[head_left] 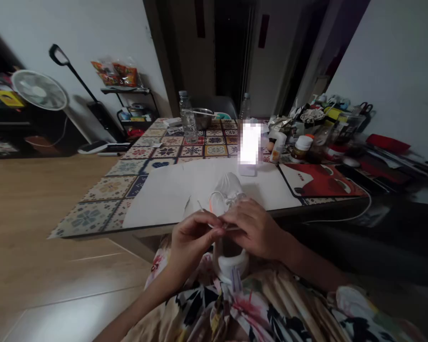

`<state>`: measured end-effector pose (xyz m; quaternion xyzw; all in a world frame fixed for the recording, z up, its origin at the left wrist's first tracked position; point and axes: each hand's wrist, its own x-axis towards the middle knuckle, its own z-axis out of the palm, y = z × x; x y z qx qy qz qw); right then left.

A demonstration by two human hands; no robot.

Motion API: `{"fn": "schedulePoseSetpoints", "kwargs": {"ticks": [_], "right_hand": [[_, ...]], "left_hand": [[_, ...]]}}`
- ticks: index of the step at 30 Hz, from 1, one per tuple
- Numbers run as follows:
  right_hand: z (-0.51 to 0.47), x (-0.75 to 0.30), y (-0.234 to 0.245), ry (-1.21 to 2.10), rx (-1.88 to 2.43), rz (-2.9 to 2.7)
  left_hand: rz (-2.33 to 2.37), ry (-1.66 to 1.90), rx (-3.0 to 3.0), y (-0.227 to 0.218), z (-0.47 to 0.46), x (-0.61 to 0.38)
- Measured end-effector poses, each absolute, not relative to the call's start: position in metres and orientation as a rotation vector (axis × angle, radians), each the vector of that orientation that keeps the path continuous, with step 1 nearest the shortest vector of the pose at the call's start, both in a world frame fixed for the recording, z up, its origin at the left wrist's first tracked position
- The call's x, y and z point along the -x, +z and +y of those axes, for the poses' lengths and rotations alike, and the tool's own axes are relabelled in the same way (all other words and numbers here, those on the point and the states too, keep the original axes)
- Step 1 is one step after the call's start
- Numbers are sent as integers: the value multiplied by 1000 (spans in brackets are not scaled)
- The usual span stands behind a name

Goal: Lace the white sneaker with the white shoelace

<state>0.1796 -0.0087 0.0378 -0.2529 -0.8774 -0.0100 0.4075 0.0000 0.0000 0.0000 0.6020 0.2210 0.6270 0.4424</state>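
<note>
A white sneaker [227, 186] rests against the table's near edge, its toe on the white sheet and its heel down by my lap. An orange accent shows on its left side. Over the shoe's opening, my left hand [192, 238] pinches a white shoelace [201, 207] between thumb and forefinger. Right beside it, my right hand [254, 230] lies over the laced part, with its fingertips closed on the lace and meeting those of the left. The fingers cover most of the lace and the eyelets.
A white sheet [164, 197] covers the table's near part. Behind it stand a lit phone [249, 144], a water bottle [188, 121] and a metal bowl [203, 118]. Jars [301, 147] and clutter line the right, near a red-and-black case [323, 180]. A fan [39, 90] stands left.
</note>
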Motion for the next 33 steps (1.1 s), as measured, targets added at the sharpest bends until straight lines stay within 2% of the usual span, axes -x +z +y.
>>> {"fn": "schedulePoseSetpoints", "kwargs": {"ticks": [4, 10, 12, 18, 21, 23, 25, 30, 33], "right_hand": [[-5, -177, 36, 97, 664, -2161], [-9, -182, 43, 539, 568, -2181], [-9, -183, 42, 386, 596, -2132], [-8, -185, 40, -449, 514, -2193], [-10, -185, 41, -588, 513, -2148], [-12, -183, 42, -565, 508, -2150], [-14, -181, 42, -393, 488, -2145], [-12, -179, 44, 498, 443, -1765], [-1, -193, 47, 886, 428, -1480]], "left_hand": [[588, 1602, -1669, 2, 3, 4], [524, 1508, -1839, 13, 3, 5], [568, 1489, -1743, 15, 1, 4], [655, 1418, -1363, 14, -1, 1], [680, 1343, -1288, 17, -1, -1], [691, 1307, -1272, 19, -2, -1], [689, 1300, -1275, 19, -1, -1], [749, 1358, -1296, 14, 11, 5], [648, 1486, -1039, 14, 24, 12]]}}
